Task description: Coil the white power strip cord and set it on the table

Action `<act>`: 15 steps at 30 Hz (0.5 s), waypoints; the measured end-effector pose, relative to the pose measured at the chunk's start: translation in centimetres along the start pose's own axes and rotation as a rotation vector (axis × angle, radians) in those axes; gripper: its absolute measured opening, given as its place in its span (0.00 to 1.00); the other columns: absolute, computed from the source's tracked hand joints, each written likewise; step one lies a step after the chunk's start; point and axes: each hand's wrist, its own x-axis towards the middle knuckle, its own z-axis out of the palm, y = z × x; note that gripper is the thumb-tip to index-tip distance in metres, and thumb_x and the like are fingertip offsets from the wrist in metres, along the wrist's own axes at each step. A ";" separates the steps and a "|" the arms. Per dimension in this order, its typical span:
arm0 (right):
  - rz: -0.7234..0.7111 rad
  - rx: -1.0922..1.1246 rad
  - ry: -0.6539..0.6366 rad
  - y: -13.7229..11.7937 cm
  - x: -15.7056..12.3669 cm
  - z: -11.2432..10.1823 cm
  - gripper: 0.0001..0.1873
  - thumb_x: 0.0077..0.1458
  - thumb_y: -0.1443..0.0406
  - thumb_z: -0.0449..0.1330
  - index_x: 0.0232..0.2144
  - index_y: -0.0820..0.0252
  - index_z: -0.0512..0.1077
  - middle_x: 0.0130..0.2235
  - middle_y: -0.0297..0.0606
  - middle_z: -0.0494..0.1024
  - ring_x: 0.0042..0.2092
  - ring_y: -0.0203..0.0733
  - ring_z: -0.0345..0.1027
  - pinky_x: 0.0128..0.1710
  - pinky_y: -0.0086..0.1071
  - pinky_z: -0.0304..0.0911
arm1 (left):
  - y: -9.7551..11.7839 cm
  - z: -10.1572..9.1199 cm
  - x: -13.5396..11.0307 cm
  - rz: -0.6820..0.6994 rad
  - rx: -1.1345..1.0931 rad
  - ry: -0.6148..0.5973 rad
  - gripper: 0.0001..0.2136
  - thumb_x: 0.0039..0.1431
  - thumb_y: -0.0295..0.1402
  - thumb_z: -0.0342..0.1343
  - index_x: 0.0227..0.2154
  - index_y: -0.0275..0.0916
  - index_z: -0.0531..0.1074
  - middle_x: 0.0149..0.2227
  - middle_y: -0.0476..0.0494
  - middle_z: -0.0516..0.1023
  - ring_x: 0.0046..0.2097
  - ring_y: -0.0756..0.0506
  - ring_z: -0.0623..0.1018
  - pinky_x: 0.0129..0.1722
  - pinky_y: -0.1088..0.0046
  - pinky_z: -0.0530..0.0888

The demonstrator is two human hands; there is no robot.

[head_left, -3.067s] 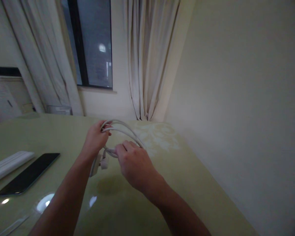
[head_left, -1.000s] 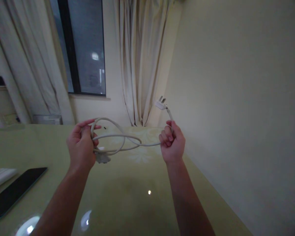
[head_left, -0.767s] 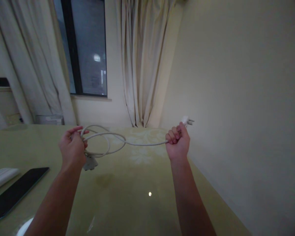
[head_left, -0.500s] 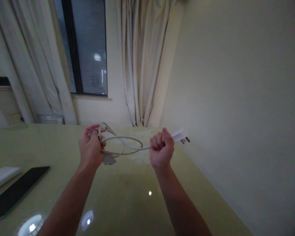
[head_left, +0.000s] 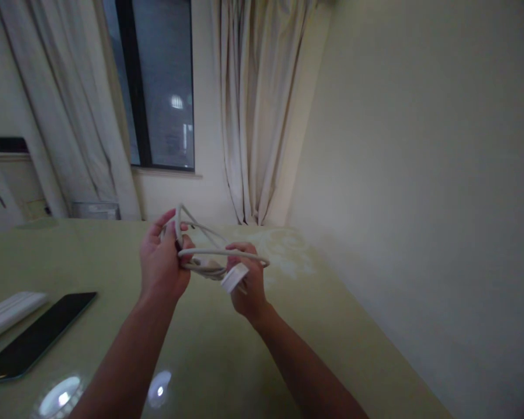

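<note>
My left hand (head_left: 163, 259) is closed around a looped pale grey power cord (head_left: 218, 252), held in the air over the table. Loops of the cord stick out to the right of its fingers. Close beside it, my right hand (head_left: 251, 282) is closed on the cord near its plug end. The white plug (head_left: 234, 278) hangs at the front of the right hand, turned toward me; its prongs do not show. One loop passes in front of the right hand's fingers. The grey connector at the cord's other end is mostly hidden behind the left hand and the loops.
At the left of the glossy greenish table (head_left: 201, 361) lie a black flat device (head_left: 39, 334), seemingly a phone, and a long white object (head_left: 11, 314). A plain wall (head_left: 410, 174) borders the table's right side. Curtains (head_left: 259, 116) and a window (head_left: 166, 87) stand behind.
My right hand has moved left toward my left hand, bringing the plug with it. The plug has turned from pointing right to facing me. The cord loops are slacker.
</note>
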 end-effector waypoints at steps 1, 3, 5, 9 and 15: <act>0.035 -0.014 0.044 0.1 0.3 0.0 0.15 0.69 0.58 0.55 0.30 0.55 0.74 0.47 0.46 0.77 0.51 0.49 0.71 0.50 0.44 0.66 | -0.1 0.2 -0.2 -0.017 0.018 -0.045 0.16 0.57 0.35 0.67 0.47 0.44 0.71 0.29 0.57 0.72 0.16 0.58 0.61 0.12 0.80 0.54; 0.100 -0.097 0.113 0.4 0.7 -0.1 0.15 0.69 0.59 0.54 0.32 0.56 0.75 0.47 0.45 0.75 0.52 0.50 0.68 0.53 0.45 0.64 | -0.4 0.7 -0.9 -0.048 0.056 -0.139 0.17 0.58 0.37 0.67 0.48 0.44 0.71 0.28 0.58 0.72 0.15 0.57 0.61 0.11 0.81 0.54; 0.136 -0.205 0.086 0.9 1.0 -0.4 0.12 0.67 0.62 0.55 0.33 0.56 0.75 0.44 0.44 0.75 0.51 0.50 0.67 0.54 0.46 0.61 | -0.6 1.0 -1.6 -0.063 0.100 -0.221 0.18 0.59 0.39 0.66 0.50 0.44 0.70 0.28 0.58 0.72 0.15 0.57 0.62 0.11 0.82 0.55; 0.261 -0.202 0.000 2.5 1.3 -0.8 0.10 0.62 0.66 0.56 0.30 0.57 0.75 0.36 0.40 0.77 0.42 0.47 0.69 0.45 0.41 0.64 | -0.3 1.2 -2.9 -0.071 0.248 -0.433 0.20 0.63 0.43 0.64 0.55 0.46 0.71 0.30 0.55 0.74 0.16 0.56 0.64 0.11 0.81 0.59; 0.685 0.248 0.395 3.8 2.2 -0.5 0.24 0.61 0.45 0.60 0.26 0.57 0.70 0.26 0.31 0.71 0.25 0.35 0.65 0.24 0.29 0.64 | 0.3 0.5 -2.8 0.013 0.328 -0.459 0.20 0.66 0.44 0.61 0.58 0.48 0.70 0.31 0.53 0.75 0.17 0.55 0.66 0.11 0.81 0.61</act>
